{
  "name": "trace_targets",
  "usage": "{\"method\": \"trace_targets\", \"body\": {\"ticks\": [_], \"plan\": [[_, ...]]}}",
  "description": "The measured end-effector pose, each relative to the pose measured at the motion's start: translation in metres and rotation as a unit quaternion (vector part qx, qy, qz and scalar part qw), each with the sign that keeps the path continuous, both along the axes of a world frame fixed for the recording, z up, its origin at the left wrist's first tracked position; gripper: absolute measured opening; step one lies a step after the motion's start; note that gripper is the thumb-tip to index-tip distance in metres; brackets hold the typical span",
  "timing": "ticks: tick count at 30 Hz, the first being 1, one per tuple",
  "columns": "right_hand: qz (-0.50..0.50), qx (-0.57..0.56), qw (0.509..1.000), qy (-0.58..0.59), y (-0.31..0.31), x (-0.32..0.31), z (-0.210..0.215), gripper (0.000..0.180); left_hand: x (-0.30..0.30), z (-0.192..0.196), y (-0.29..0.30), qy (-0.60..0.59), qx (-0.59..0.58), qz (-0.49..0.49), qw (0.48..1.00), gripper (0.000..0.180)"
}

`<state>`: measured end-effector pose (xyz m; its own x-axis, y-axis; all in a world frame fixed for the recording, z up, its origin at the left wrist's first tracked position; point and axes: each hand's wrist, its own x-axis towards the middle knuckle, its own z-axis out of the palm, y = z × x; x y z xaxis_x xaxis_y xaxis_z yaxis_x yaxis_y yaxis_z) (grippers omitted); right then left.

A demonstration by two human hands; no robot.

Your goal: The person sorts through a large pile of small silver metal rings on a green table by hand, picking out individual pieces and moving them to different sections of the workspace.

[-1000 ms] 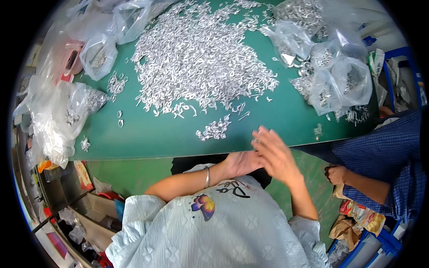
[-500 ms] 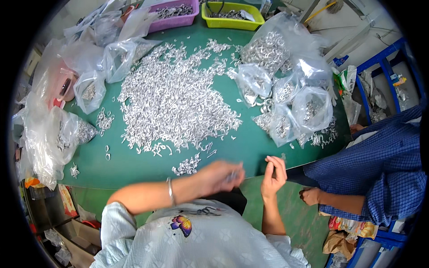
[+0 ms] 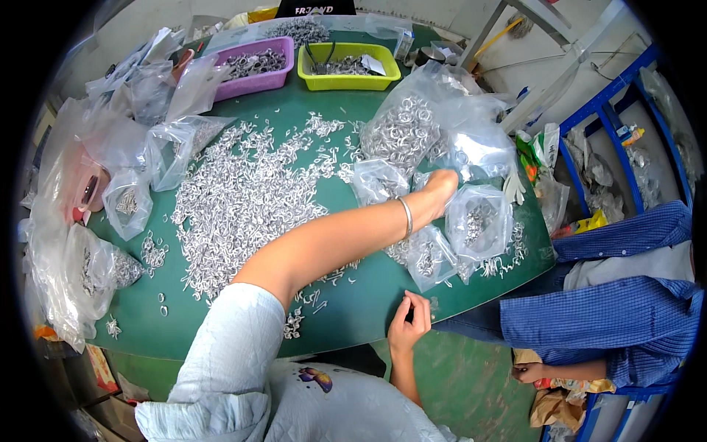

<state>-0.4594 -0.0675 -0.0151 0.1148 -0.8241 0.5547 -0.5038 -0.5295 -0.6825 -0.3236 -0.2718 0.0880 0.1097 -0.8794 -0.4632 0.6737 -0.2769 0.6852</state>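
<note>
My left arm, with a silver bracelet (image 3: pixel 406 216) at the wrist, stretches across the table to the right. My left hand (image 3: pixel 444 186) is down among the clear plastic bags of metal parts, next to an open bag (image 3: pixel 479 219); its fingers are hidden. At the table's front edge, my right hand (image 3: pixel 410 323) is closed, thumb against bent fingers. Whether anything small is in them does not show. A wide heap of small silvery hook-like metal parts (image 3: pixel 243 199) covers the table's middle, partly behind my left arm. A small cluster of metal pieces (image 3: pixel 293 324) lies below my forearm.
A purple bin (image 3: pixel 254 87) and a yellow-green bin (image 3: pixel 350 82) of metal parts stand at the back. Plastic bags (image 3: pixel 62 206) crowd the left side. A person in a blue checked shirt (image 3: pixel 589 317) is at the right, by a blue rack (image 3: pixel 589 118).
My left hand has gone from the front edge to the bags at the right. My right hand stays near the edge, its fingers more bent. The view has shifted.
</note>
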Motion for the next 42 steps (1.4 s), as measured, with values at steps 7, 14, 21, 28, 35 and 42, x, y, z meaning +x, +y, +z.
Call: {"method": "trace_targets", "body": {"ticks": [7, 14, 21, 28, 35, 42], "plan": [[0.081, 0.041, 0.996, 0.02, -0.002, -0.001, 0.014, 0.01, 0.052, 0.008, 0.108, -0.204, -0.136, -0.041, 0.969, 0.024], [0.31, 0.033, 0.937, 0.16, -0.024, 0.057, 0.045, 0.027, 0.051, -0.048, 0.324, -0.701, -0.17, -0.097, 0.686, 0.03], [0.303, 0.024, 0.929, 0.213, -0.016, 0.037, 0.035, 0.028, 0.051, -0.081, 0.345, -0.789, -0.061, -0.006, 0.612, 0.04], [0.375, -0.066, 0.893, 0.237, -0.034, 0.077, 0.035, 0.026, 0.08, -0.091, 0.308, -0.841, -0.075, -0.028, 0.535, 0.02], [0.285, 0.008, 0.947, 0.15, -0.038, 0.063, 0.036, 0.013, 0.09, -0.08, 0.305, -0.824, -0.074, 0.067, 0.557, 0.022], [0.22, -0.013, 0.947, 0.234, -0.041, 0.062, 0.04, 0.011, 0.102, -0.088, 0.296, -0.814, -0.112, -0.015, 0.57, 0.015]]}}
